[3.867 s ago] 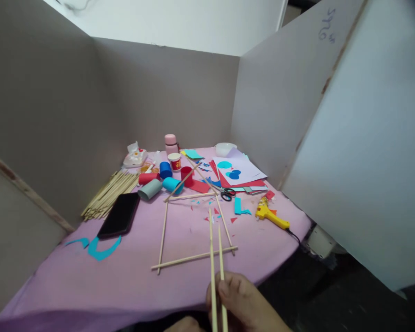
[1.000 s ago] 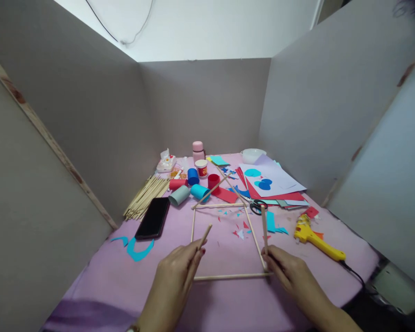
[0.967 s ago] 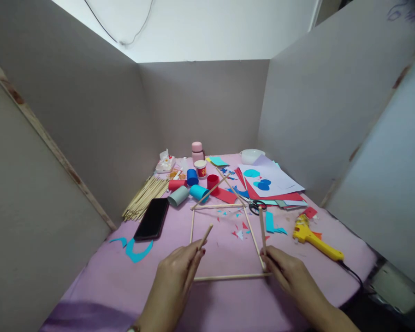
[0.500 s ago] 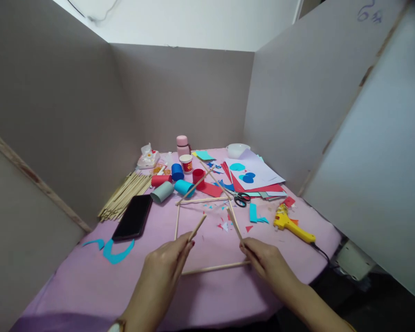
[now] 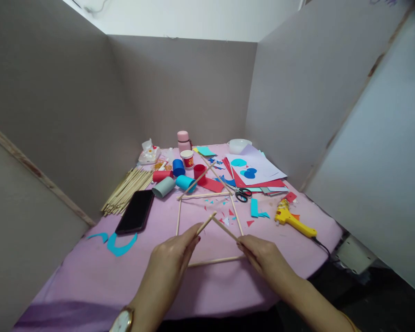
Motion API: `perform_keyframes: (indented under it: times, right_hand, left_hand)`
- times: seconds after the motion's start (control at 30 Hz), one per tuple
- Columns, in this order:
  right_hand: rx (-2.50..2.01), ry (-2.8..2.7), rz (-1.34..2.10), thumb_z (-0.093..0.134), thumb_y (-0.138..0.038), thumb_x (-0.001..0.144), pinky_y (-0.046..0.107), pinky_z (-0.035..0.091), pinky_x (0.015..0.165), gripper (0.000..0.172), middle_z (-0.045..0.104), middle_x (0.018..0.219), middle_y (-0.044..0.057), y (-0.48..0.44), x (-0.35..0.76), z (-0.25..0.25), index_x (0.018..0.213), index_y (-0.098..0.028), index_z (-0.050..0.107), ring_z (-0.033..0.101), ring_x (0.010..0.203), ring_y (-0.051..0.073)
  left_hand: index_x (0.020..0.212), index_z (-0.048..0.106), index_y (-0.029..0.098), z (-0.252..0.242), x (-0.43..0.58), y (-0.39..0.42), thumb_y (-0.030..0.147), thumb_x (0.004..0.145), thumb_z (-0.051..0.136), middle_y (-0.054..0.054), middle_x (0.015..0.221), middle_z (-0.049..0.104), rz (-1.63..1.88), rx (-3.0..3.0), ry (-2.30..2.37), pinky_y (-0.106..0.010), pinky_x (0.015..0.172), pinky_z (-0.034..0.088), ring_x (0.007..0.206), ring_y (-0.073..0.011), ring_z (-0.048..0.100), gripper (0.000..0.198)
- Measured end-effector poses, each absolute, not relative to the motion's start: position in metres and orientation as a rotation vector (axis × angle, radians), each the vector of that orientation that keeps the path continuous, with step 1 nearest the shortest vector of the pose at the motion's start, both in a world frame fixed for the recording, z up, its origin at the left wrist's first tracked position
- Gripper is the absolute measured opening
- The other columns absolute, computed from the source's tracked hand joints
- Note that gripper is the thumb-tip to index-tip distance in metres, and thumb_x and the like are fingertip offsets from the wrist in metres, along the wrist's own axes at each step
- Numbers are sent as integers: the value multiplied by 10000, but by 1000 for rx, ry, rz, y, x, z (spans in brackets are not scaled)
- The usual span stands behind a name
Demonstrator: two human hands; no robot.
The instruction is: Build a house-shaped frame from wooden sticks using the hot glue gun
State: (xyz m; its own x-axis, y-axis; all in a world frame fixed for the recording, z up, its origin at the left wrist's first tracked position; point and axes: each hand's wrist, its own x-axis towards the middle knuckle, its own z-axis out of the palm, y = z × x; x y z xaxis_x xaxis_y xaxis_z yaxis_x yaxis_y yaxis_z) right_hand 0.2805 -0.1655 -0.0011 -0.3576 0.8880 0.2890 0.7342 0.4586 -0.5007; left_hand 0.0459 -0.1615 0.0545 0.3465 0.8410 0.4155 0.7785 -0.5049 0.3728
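My left hand (image 5: pixel 175 249) pinches a thin wooden stick (image 5: pixel 206 223) that slants up to the right. Another wooden stick (image 5: pixel 225 229) slants up to the left from my right hand (image 5: pixel 259 251), whose fingers are closed on it. The two tips cross or touch in the middle, forming a peak. Around and below my hands lies a four-sided frame of sticks, with its front bar (image 5: pixel 216 261) near me and its back bar (image 5: pixel 204 196) farther off. Two crossed sticks (image 5: pixel 201 176) rise from the back bar. My hands cover the frame's front corners.
A yellow glue gun (image 5: pixel 295 223) and scissors (image 5: pixel 242 193) lie to the right. On the left are a black phone (image 5: pixel 135 212) and a bundle of sticks (image 5: pixel 127 191). Paper tubes, including a grey one (image 5: pixel 164 187), a paper cup (image 5: pixel 187 159) and paper sheets (image 5: pixel 257 170) stand or lie behind.
The tips of the two held sticks have come together; before, they were apart. My left hand has shifted right, and the stick in my right hand now leans further left.
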Motion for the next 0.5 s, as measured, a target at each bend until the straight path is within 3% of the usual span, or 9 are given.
perform_keyframes:
  times: [0.07, 0.2, 0.3, 0.5]
  right_hand:
    - [-1362, -2191, 380, 335, -181, 938, 260, 434, 623, 244, 642, 746, 55, -165, 280, -1, 828, -192, 553, 619, 678, 185]
    - [-1370, -2188, 379, 341, -186, 939, 253, 441, 624, 239, 647, 744, 48, -164, 279, 0, 842, -198, 559, 625, 679, 179]
    - [-1362, -2180, 399, 339, -181, 935, 267, 457, 645, 243, 662, 768, 64, -164, 279, 0, 868, -188, 573, 634, 705, 190]
    - [-1372, -2184, 388, 351, -175, 925, 280, 467, 653, 246, 671, 784, 72, -165, 279, -2, 886, -180, 594, 640, 716, 201]
  left_hand:
    - [1218, 565, 240, 53, 46, -161, 274, 922, 396, -35, 862, 753, 889, 2474, 1492, -238, 669, 552, 744, -176, 716, 343]
    - [1127, 612, 237, 52, 46, -160, 278, 914, 422, -46, 1035, 725, 958, 2449, 1451, -242, 749, 546, 883, -177, 700, 288]
    - [1089, 627, 236, 53, 46, -160, 288, 913, 425, -43, 1014, 732, 943, 2415, 1439, -239, 733, 549, 865, -177, 703, 273]
    - [1303, 473, 320, 58, 47, -161, 259, 924, 418, -1, 993, 738, 862, 2400, 1432, -238, 728, 545, 847, -166, 708, 388]
